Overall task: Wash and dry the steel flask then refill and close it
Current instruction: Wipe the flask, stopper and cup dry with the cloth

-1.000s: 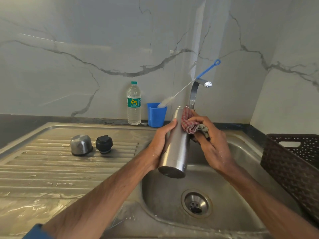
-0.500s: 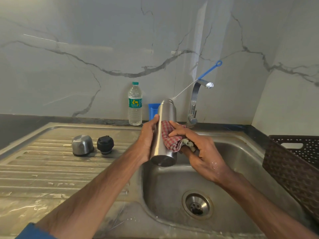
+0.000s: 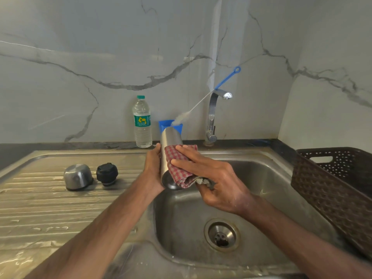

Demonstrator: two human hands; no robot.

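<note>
So, drainboard (image 3: 50, 208): ribbed steel, streaked wet on my feed, carrying the two loose flask parts.
basin (image 3: 271, 178): steel, right of the drainboard, with the drain (image 3: 221, 235) in its floor and droplets along the near rim.
basket (image 3: 330, 198): dark brown and perforated, just right of the basin; from this angle I cannot tell what is inside.
tap (image 3: 212, 109): chrome, standing behind the basin.
water bottle (image 3: 142, 125): clear plastic with its green cap on, upright on the dark ledge (image 3: 60, 146) against the wall, clear water inside.
steel flask (image 3: 170, 137): held in the air over the basin's left edge, tilted, base toward me and top toward the blue cup; I cannot see into its mouth.
right hand (image 3: 213, 178): upper fingers lie stretched over the cloth, pressing it on the flask, while the bunched end is gripped under the palm.
left hand (image 3: 153, 168): wrapped round the flask's left side, thumb on top beside the cloth.
cloth (image 3: 177, 164): red-checked, draped round the flask's lower half.
blue cup (image 3: 164, 123): on the ledge behind the flask, holding a brush (image 3: 226, 78) whose blue handle leans against the tap.
steel cap (image 3: 78, 176): dome up on the drainboard.
black stopper (image 3: 107, 173): just beside the steel cap, on its right.
</note>
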